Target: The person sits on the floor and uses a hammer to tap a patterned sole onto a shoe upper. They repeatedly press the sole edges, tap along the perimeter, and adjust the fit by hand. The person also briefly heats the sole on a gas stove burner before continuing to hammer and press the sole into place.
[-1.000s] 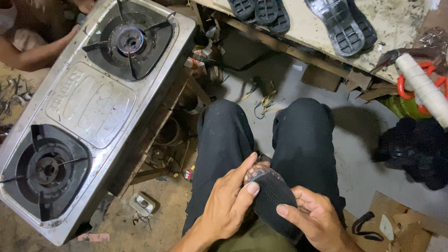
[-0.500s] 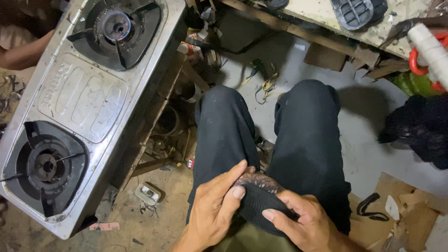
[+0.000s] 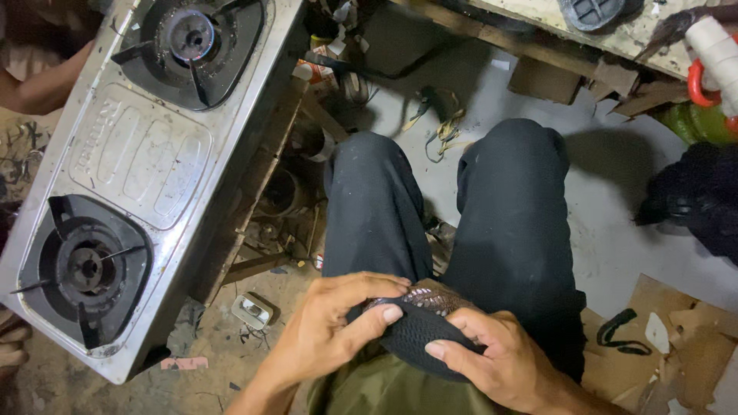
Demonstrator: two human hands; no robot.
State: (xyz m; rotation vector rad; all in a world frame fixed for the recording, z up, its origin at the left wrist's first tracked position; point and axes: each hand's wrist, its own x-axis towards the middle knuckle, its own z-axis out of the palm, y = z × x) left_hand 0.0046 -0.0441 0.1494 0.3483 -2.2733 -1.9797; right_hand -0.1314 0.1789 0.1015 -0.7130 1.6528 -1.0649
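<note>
While resting on lap between knees, black shoe [image 3: 415, 330] sits gripped from both sides: left hand [image 3: 330, 330] clasps its left edge, thumb on top; right hand [image 3: 500, 361] clasps right edge. Long axis cannot tell, too much covered; patterned brown end points away toward knees. Stove [image 3: 146, 161] well apart at left.

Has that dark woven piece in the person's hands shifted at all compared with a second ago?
Cannot tell for sure. The dark woven piece sits on the lap between the left hand and right hand as before; judged against the knees, mostly the camera moved.
</note>
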